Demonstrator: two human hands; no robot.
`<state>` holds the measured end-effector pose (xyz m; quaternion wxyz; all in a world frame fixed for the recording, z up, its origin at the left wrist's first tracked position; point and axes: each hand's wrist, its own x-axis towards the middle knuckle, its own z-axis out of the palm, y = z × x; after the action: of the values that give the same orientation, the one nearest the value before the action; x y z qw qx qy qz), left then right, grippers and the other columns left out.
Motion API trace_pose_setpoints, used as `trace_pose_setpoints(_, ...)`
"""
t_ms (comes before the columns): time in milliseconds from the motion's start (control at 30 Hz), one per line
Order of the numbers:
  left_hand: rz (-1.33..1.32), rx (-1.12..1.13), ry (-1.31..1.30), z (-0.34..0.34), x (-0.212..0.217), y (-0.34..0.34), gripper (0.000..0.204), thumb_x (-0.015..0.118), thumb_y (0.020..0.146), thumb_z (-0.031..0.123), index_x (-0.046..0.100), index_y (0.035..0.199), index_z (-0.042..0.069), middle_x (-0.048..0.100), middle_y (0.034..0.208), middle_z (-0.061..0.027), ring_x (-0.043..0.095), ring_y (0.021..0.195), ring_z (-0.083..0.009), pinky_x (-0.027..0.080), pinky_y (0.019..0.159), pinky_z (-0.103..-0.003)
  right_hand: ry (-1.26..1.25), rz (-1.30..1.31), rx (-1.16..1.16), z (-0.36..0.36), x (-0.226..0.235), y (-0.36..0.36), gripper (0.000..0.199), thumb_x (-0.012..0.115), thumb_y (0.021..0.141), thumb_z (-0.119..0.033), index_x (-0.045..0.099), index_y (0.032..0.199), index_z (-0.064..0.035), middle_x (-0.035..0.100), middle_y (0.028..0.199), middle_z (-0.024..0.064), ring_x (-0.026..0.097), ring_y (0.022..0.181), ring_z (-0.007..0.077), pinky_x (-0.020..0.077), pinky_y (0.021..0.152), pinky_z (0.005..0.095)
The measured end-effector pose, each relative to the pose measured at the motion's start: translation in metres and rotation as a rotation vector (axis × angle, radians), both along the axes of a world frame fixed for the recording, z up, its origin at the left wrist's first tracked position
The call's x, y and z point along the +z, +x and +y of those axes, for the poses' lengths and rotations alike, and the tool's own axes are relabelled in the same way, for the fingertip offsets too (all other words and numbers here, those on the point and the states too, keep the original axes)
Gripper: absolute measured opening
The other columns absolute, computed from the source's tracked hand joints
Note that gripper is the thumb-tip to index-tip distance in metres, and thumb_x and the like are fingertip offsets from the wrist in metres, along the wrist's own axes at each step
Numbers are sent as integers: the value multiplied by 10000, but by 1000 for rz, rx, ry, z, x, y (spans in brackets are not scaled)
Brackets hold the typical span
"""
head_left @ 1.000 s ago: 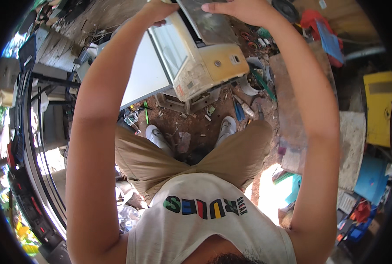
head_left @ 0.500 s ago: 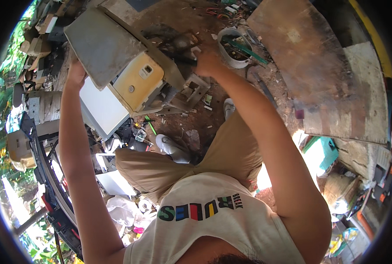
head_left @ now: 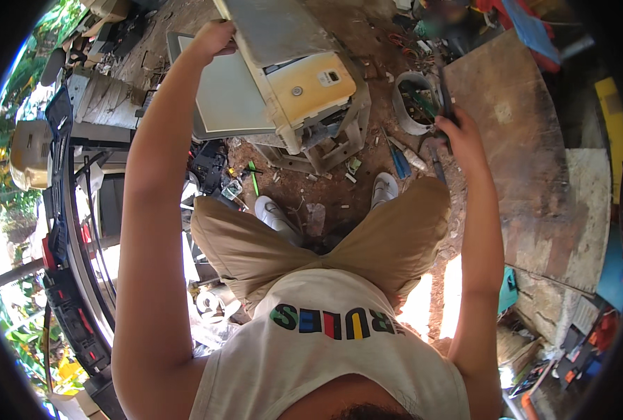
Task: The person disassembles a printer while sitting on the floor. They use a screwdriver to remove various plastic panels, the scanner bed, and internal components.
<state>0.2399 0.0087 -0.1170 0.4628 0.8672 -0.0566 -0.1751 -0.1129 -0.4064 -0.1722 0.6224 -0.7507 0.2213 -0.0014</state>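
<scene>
An old, yellowed machine casing (head_left: pixel 315 89), like a printer or scanner, stands tilted on a grey frame (head_left: pixel 318 159) in front of me. A loose-looking grey panel (head_left: pixel 276 28) covers its far part, and a flat white panel with a grey border (head_left: pixel 231 94) extends from its left side. My left hand (head_left: pixel 215 40) is closed with its fingers curled over the casing's upper left edge, by the grey panel. To the right, my right hand (head_left: pixel 462 136) is wrapped round a dark, bar-shaped tool (head_left: pixel 445 84); its exact kind is unclear. That hand is beside a white bucket (head_left: pixel 404 112), apart from the casing.
The bucket holds a green-handled item and dark bits. Blue-handled tools (head_left: pixel 399 161) lie on the dirt floor among scattered debris. A worn wooden board (head_left: pixel 511 105) is at right. Black plastic parts (head_left: pixel 210 164) and a green strip (head_left: pixel 254 178) lie left of my feet.
My right hand has drawn the dark tool away from the casing, rightward to beside the bucket. My left hand still grips the casing, which has turned. The whole view has shifted too.
</scene>
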Motion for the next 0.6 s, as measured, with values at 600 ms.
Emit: trace_pose_setpoints(600,-484,54,210,-61,8,-86,607,556,897,334,500,1436,62,553,1363,-270,563,1232,-408,459,1044,-428,204,28,228,164,22,-49,410,555,1029,-387,659,1115,1,685,798,53,604,597,114,534,569,281)
